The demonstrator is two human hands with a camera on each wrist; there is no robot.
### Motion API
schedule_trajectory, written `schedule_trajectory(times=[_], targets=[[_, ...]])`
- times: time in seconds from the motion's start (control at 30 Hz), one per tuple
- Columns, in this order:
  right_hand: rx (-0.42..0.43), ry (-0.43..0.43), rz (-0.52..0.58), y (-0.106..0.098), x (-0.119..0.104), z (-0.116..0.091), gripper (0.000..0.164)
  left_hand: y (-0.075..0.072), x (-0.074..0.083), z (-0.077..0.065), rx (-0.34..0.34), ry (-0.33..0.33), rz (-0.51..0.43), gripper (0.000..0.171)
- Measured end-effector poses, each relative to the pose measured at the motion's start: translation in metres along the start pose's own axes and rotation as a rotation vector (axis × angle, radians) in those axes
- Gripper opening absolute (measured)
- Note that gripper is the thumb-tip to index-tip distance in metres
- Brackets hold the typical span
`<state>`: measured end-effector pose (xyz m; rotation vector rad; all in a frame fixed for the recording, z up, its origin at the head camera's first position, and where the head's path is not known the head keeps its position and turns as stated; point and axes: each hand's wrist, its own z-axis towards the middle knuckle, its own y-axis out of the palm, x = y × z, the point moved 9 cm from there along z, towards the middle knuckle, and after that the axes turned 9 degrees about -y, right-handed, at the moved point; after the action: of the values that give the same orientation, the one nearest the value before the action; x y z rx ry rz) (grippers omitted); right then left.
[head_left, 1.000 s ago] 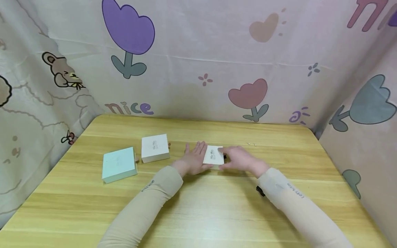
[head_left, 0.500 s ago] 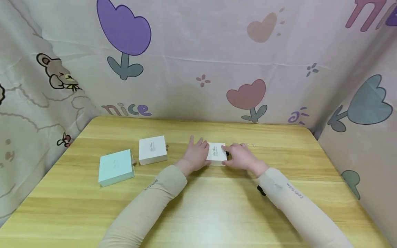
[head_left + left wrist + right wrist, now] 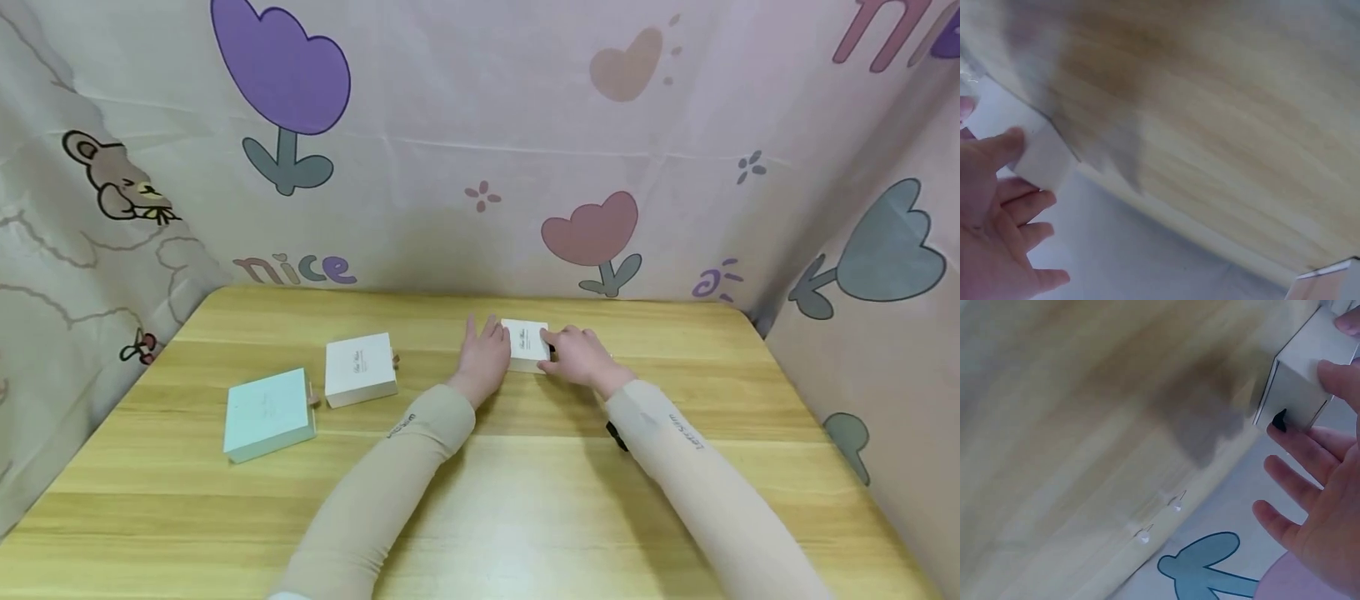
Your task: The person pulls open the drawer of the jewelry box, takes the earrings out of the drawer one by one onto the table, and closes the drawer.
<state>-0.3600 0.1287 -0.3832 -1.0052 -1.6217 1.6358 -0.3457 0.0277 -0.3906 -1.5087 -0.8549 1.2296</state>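
Note:
A small white box (image 3: 528, 343) with dark lettering on its lid lies near the back of the table between my hands. My left hand (image 3: 483, 360) holds it from the left; in the left wrist view its thumb lies against one face of the box (image 3: 1047, 156) and the forefinger along another. On the right side my right hand (image 3: 579, 358) grips it between thumb and fingers. A black pull tab (image 3: 1280, 420) sticks out of the box's end face by a right fingertip in the right wrist view.
A larger white box (image 3: 360, 368) and a mint-green box (image 3: 270, 414), each with a ribbon tab, stand on the left of the wooden table (image 3: 495, 500). Two small clear beads with wire hooks (image 3: 1144, 537) lie beyond my right hand. A printed cloth (image 3: 420, 167) hangs behind.
Both hands have moved the small white box away from me, towards the table's back edge. The other two boxes have stayed put while the head view shifted slightly.

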Motion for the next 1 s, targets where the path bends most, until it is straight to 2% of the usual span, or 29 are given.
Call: schedule_trajectory(times=[0.1,0.27,0.4,0.5,0.63,0.73,0.8,0.9,1.0], targets=[[-0.013,0.016,-0.001,-0.001,0.005,0.007,0.062,0.000,0.000,0.007,-0.001,-0.032,0.001,0.053],[-0.043,0.047,0.022,-0.001,0.013,0.014,0.062,0.001,0.001,0.014,-0.003,-0.067,-0.054,0.051],[-0.058,0.059,0.048,-0.001,0.014,0.014,0.062,0.006,0.000,0.017,-0.033,-0.080,-0.092,0.053],[-0.069,0.057,0.057,-0.001,0.010,0.013,0.063,0.014,-0.001,0.018,-0.073,-0.087,-0.154,0.064],[-0.065,0.064,0.071,-0.002,0.006,0.013,0.072,0.014,-0.013,0.009,-0.136,-0.105,-0.257,0.082],[-0.042,0.069,0.070,-0.006,0.007,0.010,0.075,0.006,-0.031,-0.003,-0.189,-0.121,-0.289,0.089],[-0.018,0.059,0.054,-0.011,0.007,0.007,0.073,0.001,-0.050,-0.010,-0.219,-0.141,-0.298,0.093],[0.016,0.033,0.037,-0.019,0.005,0.000,0.067,0.001,-0.085,-0.024,-0.299,-0.198,-0.233,0.104],[0.053,0.021,0.045,-0.027,0.007,-0.008,0.061,0.009,-0.120,-0.038,-0.409,-0.283,-0.153,0.103]])
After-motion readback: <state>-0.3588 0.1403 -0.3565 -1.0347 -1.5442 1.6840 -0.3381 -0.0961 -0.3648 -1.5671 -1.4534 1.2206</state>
